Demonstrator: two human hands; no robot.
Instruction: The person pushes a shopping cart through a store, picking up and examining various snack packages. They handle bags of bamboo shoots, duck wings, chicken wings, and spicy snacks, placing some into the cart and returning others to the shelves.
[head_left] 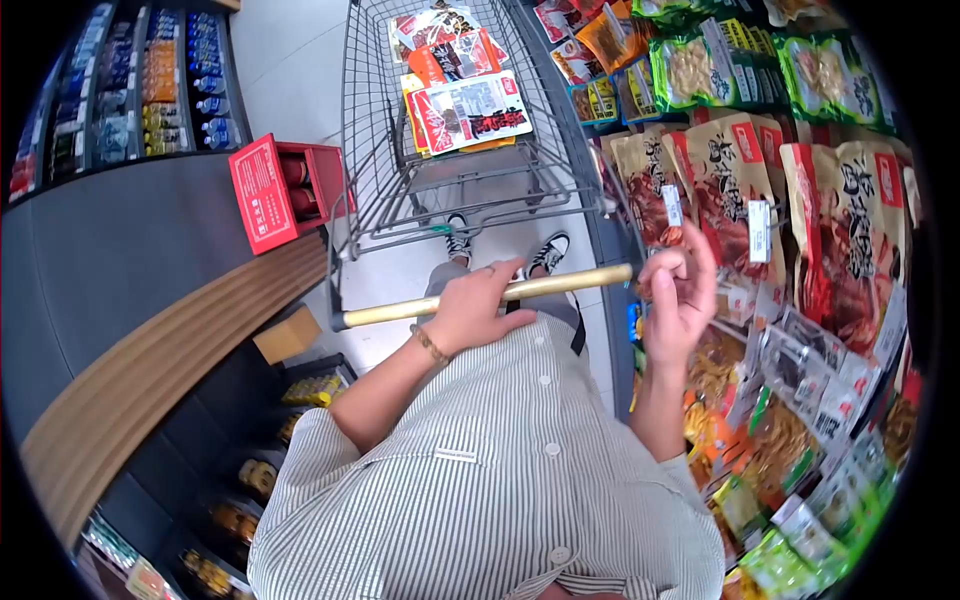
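Note:
My left hand (478, 305) lies over the pale yellow handle (570, 282) of a wire shopping cart (375, 170), fingers across its far side and thumb on the near side. A beaded bracelet (430, 344) circles that wrist. My right hand (680, 300) is raised beside the handle's right end, palm turned up toward me, fingers loosely bent and apart, with nothing seen in it. Inside the cart, towards its far end, lie several flat food packets; a white and red packet (472, 112) is on top, with an orange-red packet (455, 58) behind it.
Shelves on the right hold large beige and red bags (725, 185), green snack packs (690, 70) and clear-wrapped foods (815, 370). Left of the cart, a red box (265, 195) stands on a dark counter with a wooden slatted edge (180, 360). Bottled drinks (210, 105) fill shelves beyond.

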